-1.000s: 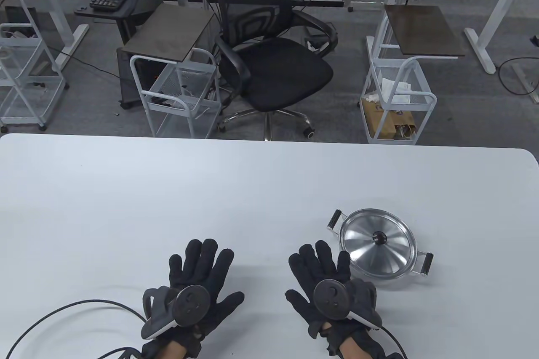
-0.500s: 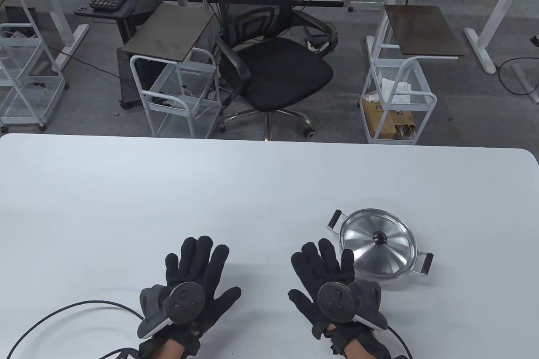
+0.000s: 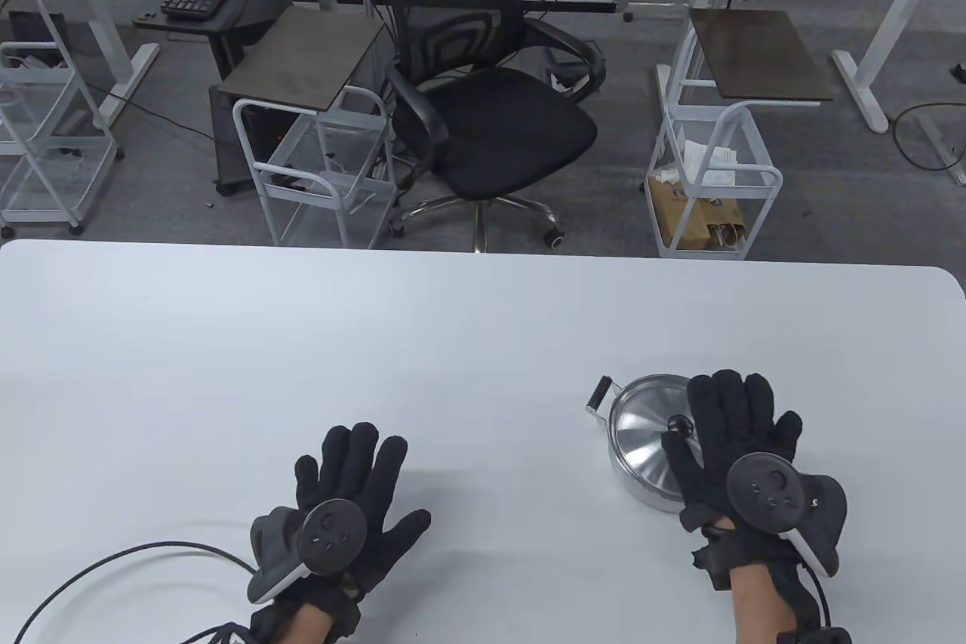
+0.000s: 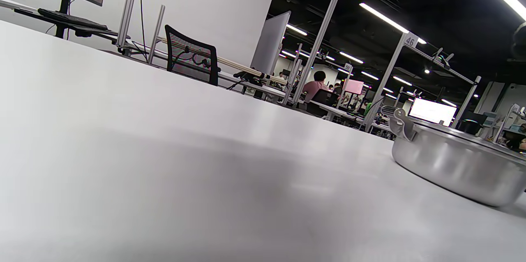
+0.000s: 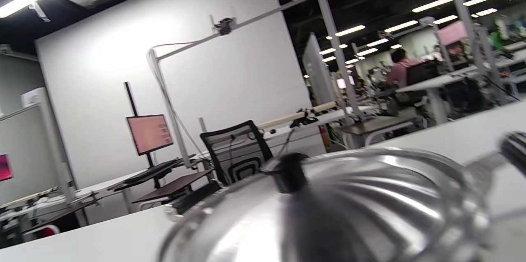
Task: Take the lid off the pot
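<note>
**Lid on pot, right hand above it**

Lid (image 3: 647, 440) sits on pot (image 4: 456, 167), near right part of white table (image 3: 302, 342). Black knob (image 5: 289, 171) uncovered, just beside thumb. Right hand (image 3: 736, 440) spread over lid, fingers extended, grasping nothing. Left hand (image 3: 351, 485) flat on table, released, well apart from pot.

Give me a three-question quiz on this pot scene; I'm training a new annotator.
1. True or false: the lid sits on the pot.
2. Which hand is over the pot? A. left hand B. right hand
3. Fill in: the lid's black ___ is bare in the right wrist view.

Key: 1 true; 2 B; 3 knob.
</note>
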Tool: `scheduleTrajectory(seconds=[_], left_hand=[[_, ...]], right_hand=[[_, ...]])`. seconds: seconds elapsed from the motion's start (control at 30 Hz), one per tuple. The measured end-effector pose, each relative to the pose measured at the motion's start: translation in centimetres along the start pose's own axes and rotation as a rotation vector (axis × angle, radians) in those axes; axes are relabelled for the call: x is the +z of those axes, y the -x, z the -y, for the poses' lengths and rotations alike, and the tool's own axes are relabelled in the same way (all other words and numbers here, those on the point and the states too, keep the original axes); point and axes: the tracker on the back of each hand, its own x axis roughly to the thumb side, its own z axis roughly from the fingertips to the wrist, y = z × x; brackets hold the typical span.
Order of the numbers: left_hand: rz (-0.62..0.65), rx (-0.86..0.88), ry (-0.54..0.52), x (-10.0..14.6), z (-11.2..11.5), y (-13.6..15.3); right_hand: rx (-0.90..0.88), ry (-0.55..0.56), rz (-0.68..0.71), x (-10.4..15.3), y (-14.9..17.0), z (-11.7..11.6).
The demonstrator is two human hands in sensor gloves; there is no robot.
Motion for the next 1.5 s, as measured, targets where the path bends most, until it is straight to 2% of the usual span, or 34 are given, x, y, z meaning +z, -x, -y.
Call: scheduleTrajectory(seconds=[0.07, 0.2, 0.37, 0.5, 0.9, 1.2, 1.5], left_hand=[[-0.009, 0.004, 0.011, -0.1, 0.1, 0.1], [-0.017, 0.02, 0.031, -0.2, 0.4, 0.2], [-0.021, 0.022, 0.045, -0.2, 0.5, 0.3], [-0.024, 0.027, 0.054, -0.2, 0.5, 0.3], [-0.037, 0.032, 0.065, -0.2, 0.4, 0.2], [-0.044, 0.039, 0.082, -0.2, 0.5, 0.3], [-0.059, 0.049, 0.091, -0.2, 0.4, 0.5]], right_hand=[[-0.049, -0.012, -0.079, 0.0, 2.7, -0.7], [-0.092, -0.048, -0.209, 0.1, 5.9, -2.2], [-0.173, -0.048, -0.376, 0.8, 9.2, -3.2], [-0.16, -0.081, -0.456, 1.4, 10.6, -4.1], [-0.151, -0.124, -0.513, 1.4, 11.2, -5.9], [-0.171, -0.071, -0.527, 1.3, 11.1, -6.3], [-0.282, -0.056, -0.564, 1.2, 11.1, -6.6]])
